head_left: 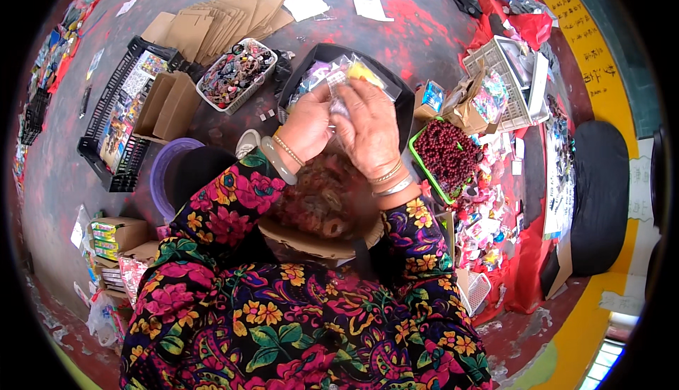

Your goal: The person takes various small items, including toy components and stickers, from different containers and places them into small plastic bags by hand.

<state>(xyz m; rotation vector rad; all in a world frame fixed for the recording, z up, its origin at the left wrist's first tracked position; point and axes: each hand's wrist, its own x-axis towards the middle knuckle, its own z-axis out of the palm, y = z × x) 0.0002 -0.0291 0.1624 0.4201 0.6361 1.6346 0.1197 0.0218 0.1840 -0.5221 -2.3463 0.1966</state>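
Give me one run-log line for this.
left hand, right hand: holding clear plastic packet | beyond: black-lined container | person's right: green basket, dark-red beads

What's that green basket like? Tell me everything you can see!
The green basket looks plastic and roughly rectangular, with a bright rim. It's open at the top and heaped with small, round, dark red beads that hide its bottom. It sits to the right of the right hand, which doesn't touch it. Small items crowd its right side.
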